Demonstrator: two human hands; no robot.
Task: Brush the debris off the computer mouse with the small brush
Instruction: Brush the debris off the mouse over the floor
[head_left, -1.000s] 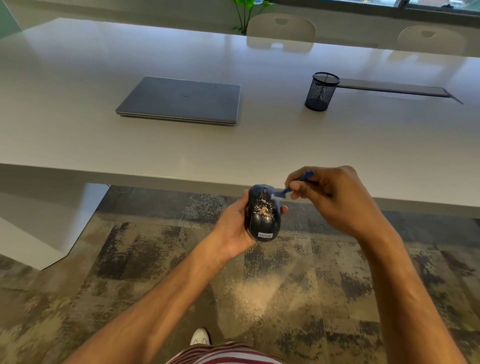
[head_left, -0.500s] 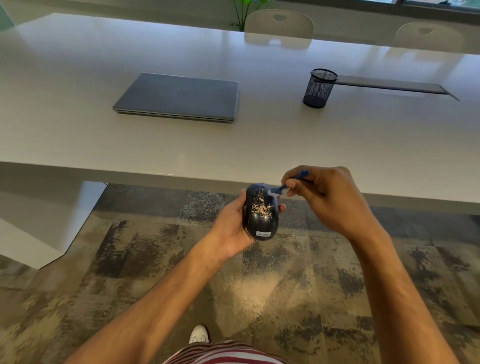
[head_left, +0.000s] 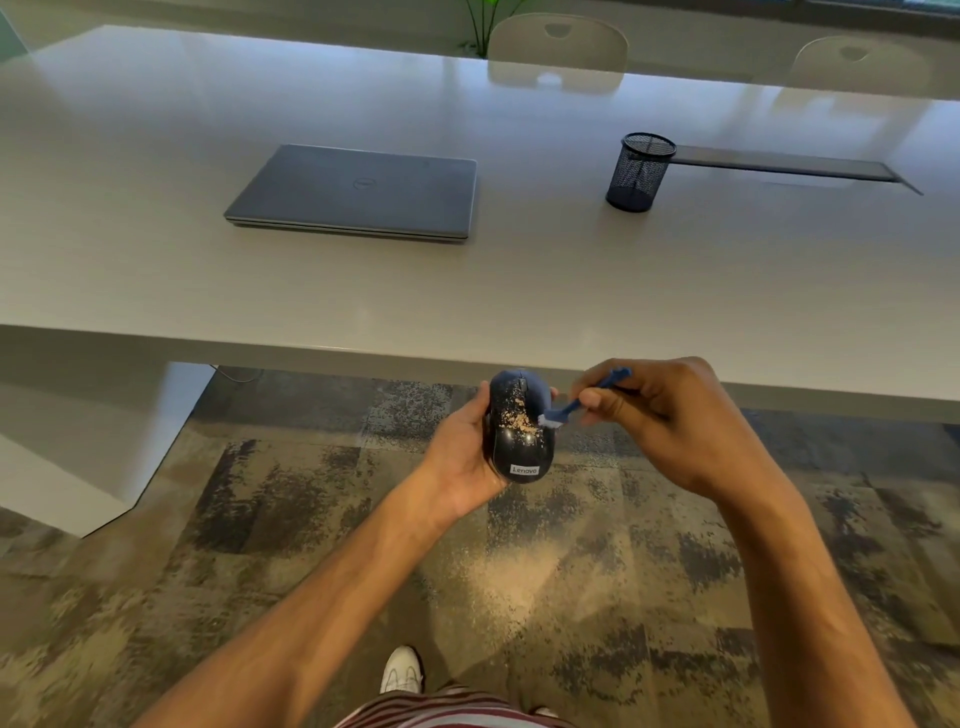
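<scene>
Pale table (head_left: 519, 291), closed grey laptop (head_left: 358, 191), black mesh pen cup (head_left: 639, 172)

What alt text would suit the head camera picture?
A left hand holds a debris-speckled black mouse over carpet while the right hand brushes it with a small blue brush. Behind: a closed laptop on a table.

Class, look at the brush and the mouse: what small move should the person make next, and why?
Probably sweep the small brush leftward across the computer mouse. Its bristles sit at the right edge of the tan debris, which still covers the mouse's middle; the left hand holds it.
</scene>
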